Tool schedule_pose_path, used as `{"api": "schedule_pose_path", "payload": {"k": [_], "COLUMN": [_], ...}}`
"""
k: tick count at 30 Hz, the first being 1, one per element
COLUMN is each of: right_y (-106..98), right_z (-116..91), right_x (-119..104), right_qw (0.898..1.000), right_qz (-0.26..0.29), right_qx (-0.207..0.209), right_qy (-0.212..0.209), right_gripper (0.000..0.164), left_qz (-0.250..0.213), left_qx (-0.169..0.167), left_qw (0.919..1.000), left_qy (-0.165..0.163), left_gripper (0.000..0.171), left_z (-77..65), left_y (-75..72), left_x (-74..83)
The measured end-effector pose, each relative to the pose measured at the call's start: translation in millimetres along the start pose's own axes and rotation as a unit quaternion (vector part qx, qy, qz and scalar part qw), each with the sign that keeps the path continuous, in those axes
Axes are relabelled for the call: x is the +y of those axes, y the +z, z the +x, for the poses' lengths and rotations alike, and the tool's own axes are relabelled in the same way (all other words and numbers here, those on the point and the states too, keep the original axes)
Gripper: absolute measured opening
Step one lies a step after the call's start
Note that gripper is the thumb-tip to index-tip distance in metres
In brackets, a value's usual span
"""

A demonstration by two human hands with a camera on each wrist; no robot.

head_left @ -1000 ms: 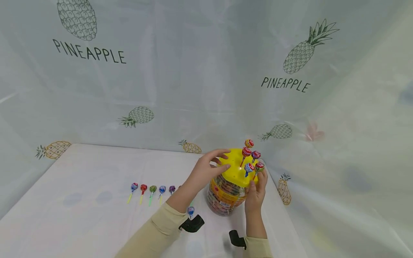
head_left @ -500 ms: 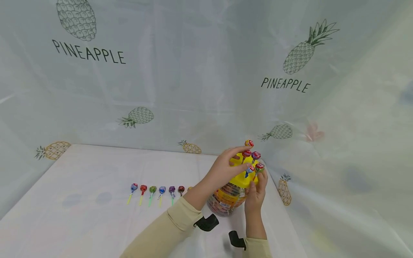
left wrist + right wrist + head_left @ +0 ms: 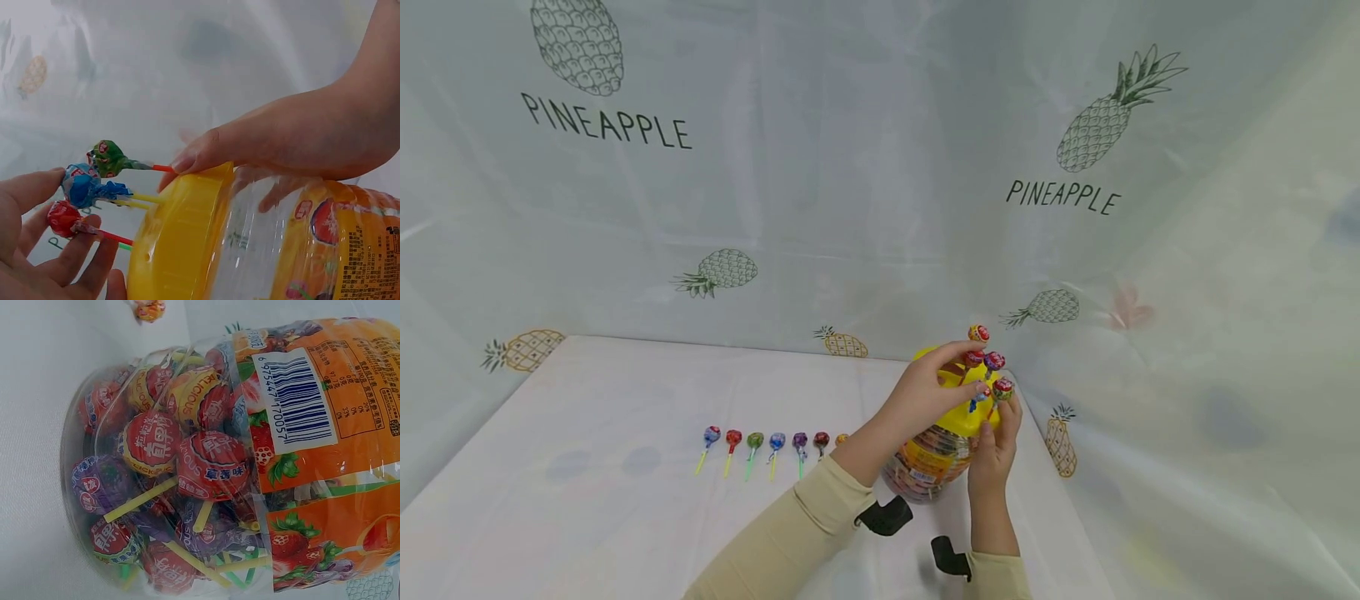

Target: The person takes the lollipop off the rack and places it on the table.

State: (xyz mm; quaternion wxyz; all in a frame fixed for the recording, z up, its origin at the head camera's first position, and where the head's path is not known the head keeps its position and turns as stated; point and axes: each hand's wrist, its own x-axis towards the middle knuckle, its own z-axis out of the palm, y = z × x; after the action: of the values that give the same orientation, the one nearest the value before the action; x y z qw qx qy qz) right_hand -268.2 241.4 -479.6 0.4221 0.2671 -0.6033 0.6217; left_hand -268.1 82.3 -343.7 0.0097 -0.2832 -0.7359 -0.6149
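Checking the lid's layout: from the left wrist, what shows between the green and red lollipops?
A blue lollipop, between the green lollipop and the red lollipop in the left wrist view.

In the head view my left forearm (image 3: 859, 448) hides the right end of the row of lollipops (image 3: 777, 442); just a sliver of a yellow lollipop (image 3: 842, 438) shows at lower centre. My left grip (image 3: 923, 390) covers some of the yellow lid (image 3: 958, 421), right of centre, and part of a red lollipop (image 3: 973, 359). The print on the jar (image 3: 927, 463) is too small there to read. In the left wrist view, the left edge crops my left grip, the right edge the jar. At upper left of the right wrist view, an orange-wrapped sweet (image 3: 150, 310) is clipped and blurred.
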Motion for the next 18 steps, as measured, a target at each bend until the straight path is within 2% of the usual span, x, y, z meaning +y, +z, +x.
{"api": "schedule_pose_path", "payload": {"k": [7,14,18], "right_y": [0.1,9.0,11.0], "right_z": [0.3,3.6,4.5], "right_x": [-3.9,-25.9,-31.9], "right_qw": [1.0,0.999,0.998], "right_qz": [-0.004,-0.024,-0.027], "right_qx": [-0.002,-0.003,-0.003], "right_qy": [0.008,0.046,0.056], "right_gripper": [0.036,0.035,0.034], "left_qz": [-0.039,-0.095,-0.122], "left_qx": [0.008,0.063,0.084], "left_qw": [0.9992,0.9926,0.9878], "left_qy": [0.005,0.043,0.048], "left_gripper": [0.051,0.053,0.053], "left_z": [1.2,-0.6,-8.7], "left_y": [1.0,-2.9,-9.6], "left_x": [1.4,-0.2,-2.4]}}
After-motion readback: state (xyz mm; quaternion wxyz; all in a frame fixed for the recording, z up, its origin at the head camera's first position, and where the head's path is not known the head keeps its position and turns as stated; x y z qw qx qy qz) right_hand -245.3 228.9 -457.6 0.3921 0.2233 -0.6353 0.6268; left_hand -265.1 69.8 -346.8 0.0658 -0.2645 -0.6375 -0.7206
